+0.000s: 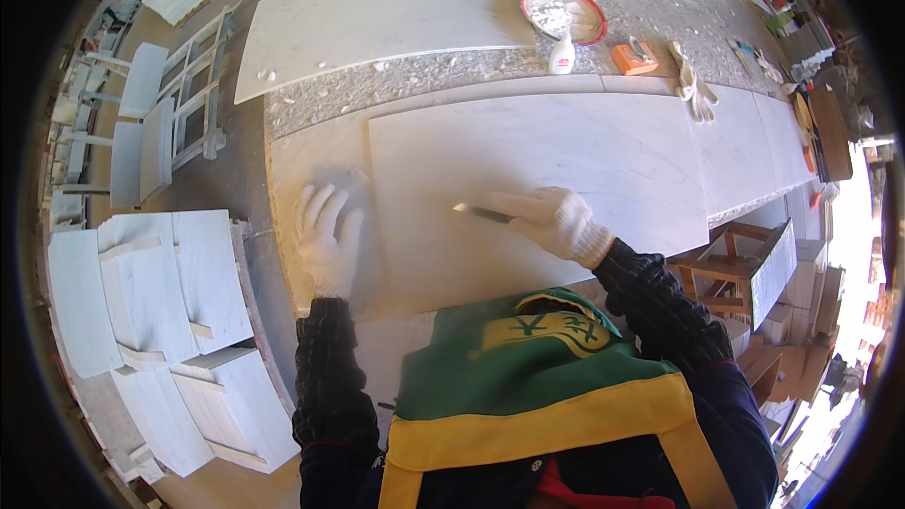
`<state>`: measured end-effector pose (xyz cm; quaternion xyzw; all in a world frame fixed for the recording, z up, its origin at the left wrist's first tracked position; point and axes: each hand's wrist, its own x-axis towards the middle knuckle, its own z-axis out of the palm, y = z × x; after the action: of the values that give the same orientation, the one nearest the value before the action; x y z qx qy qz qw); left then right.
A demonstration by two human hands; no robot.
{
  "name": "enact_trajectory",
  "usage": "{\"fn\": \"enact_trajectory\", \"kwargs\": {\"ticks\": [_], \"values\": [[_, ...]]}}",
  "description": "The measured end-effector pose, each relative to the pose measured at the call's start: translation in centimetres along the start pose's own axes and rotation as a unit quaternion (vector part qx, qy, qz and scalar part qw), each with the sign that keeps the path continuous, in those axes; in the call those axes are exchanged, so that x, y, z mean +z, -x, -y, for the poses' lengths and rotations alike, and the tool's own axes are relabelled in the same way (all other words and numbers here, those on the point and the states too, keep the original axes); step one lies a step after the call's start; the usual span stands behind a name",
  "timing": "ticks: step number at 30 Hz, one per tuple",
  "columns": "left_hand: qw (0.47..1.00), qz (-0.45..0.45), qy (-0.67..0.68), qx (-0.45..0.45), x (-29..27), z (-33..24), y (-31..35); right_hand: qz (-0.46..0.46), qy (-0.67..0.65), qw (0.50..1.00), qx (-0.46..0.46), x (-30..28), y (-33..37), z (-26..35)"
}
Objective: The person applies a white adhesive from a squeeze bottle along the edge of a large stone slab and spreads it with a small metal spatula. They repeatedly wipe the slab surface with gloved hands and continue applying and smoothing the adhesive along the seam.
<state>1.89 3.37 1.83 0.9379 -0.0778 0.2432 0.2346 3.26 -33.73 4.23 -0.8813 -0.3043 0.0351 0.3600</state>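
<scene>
My right hand [556, 219], in a white knit glove, is closed around a narrow putty knife [487, 214]. Its blade points left over a pale, grey-veined stone slab [566, 151], and its tip looks whitish. Whether the blade touches the surface I cannot tell. My left hand [327, 234], gloved the same way, has its fingers apart and holds nothing. It is by the slab's left edge, over a pale board [302, 165] under the slab. Beyond the slab, a red-rimmed bowl [589, 19] contains white paste and upright flat-bladed tools.
A white bottle [562, 56], an orange box [633, 58] and a loose pair of gloves [693, 85] lie past the slab. Another slab [377, 19] is at the far left. Stacked pale panels [156, 283] stand left; a wooden stool [731, 269] is at right.
</scene>
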Motion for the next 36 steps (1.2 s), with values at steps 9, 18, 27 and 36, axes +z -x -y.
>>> {"fn": "enact_trajectory", "kwargs": {"ticks": [9, 18, 27, 36], "values": [[0.987, 0.101, 0.077, 0.093, 10.2, -9.5, -8.4, -0.252, -0.093, 0.93, 0.249, -7.4, 6.2, -4.7], [0.983, 0.148, 0.104, 0.035, 22.2, -19.0, -18.4, -0.393, -0.41, 0.743, 0.354, -6.0, 7.5, -7.4], [0.993, 0.046, 0.101, 0.039, 24.5, -20.4, -19.3, -0.36, -0.324, 0.799, 0.358, -10.5, 3.0, -12.4], [0.941, 0.086, 0.272, -0.181, 14.2, -8.0, -16.4, -0.257, -0.007, 0.933, 0.253, -14.3, -8.5, -17.9]]}}
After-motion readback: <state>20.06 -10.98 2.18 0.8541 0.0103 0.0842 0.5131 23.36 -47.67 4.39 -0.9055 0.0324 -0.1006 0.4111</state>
